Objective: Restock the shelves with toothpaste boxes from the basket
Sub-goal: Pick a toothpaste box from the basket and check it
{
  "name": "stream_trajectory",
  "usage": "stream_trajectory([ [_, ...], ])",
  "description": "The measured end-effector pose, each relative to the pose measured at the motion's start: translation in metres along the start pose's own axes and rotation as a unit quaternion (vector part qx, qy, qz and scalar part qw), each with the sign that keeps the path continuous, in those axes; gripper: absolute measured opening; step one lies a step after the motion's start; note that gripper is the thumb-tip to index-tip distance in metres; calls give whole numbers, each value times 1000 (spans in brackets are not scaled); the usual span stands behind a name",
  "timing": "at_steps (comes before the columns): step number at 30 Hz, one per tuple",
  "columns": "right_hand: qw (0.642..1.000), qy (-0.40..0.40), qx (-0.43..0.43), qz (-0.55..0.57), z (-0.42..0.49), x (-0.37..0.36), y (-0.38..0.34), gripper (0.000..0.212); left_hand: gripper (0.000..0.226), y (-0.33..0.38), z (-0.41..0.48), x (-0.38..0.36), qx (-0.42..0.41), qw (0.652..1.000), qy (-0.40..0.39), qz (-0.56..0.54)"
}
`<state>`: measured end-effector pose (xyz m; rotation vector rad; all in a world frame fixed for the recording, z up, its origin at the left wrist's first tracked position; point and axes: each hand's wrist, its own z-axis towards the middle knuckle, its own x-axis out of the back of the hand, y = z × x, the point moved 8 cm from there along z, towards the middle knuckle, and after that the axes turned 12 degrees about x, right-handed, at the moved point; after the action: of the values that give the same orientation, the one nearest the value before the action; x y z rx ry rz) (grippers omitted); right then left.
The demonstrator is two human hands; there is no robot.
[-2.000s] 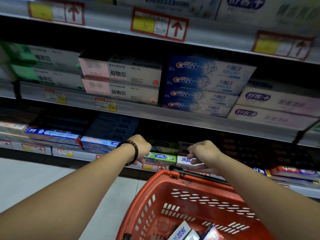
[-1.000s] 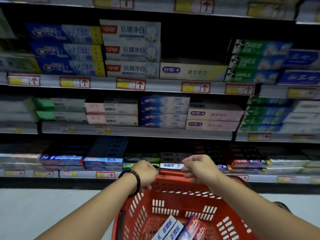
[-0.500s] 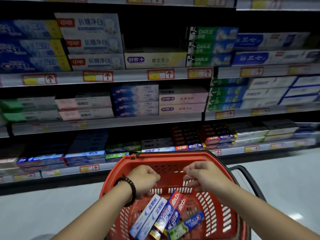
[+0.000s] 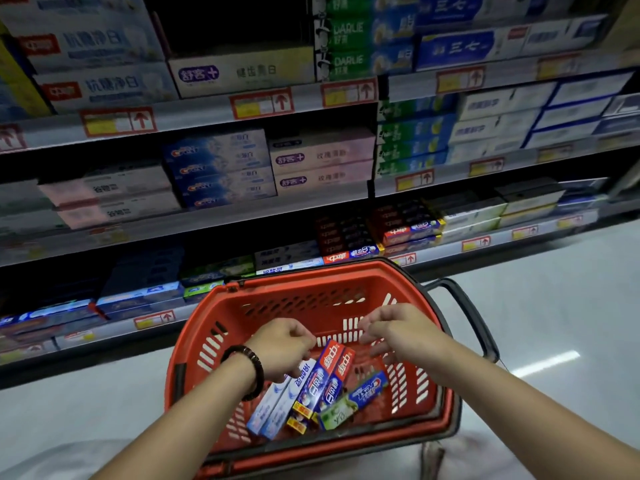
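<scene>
**Time to Pick a Box From the Basket**

The red basket (image 4: 311, 276) sits in front of the shelves (image 4: 194, 114). The toothpaste boxes (image 4: 313, 393) lie in a loose pile at the bottom of the basket. There are two white and blue ones, two red and blue ones, a blue one and a green one. None of them is on a shelf yet.

This looks like the picking step. Both hands are over the basket, but no box is lifted.

The left hand (image 4: 280, 348), with a dark bracelet (image 4: 254, 370) on its wrist, is just above the pile. Its fingers (image 4: 303, 337) curl loosely down. I cannot tell if the tips touch a box. They do not hold one.

The right hand (image 4: 398, 329) hangs near the far wall of the basket. Its fingers (image 4: 372, 325) are loosely bent and a little spread, and they hold nothing.

Next, I think a hand must go down, close around one box and lift it out. Then it must find the row on the shelves with the same box.
</scene>
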<state>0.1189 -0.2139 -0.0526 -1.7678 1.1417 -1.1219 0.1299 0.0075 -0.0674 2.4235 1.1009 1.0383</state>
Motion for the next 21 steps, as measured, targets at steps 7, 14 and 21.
stream_trajectory([
  [7, 999, -20, 20, -22, 0, -3, -4, 13, 15, 1, 16, -19, 8, 1000, 5, 29],
  [14, 997, -46, 31, -62, 2, -6, -7, 16, 17, -4, 37, -41, 45, 997, -35, 45],
  [21, 994, -58, 13, -91, 3, 1, 4, 18, 19, -14, 70, -82, 68, 990, -62, 108],
])
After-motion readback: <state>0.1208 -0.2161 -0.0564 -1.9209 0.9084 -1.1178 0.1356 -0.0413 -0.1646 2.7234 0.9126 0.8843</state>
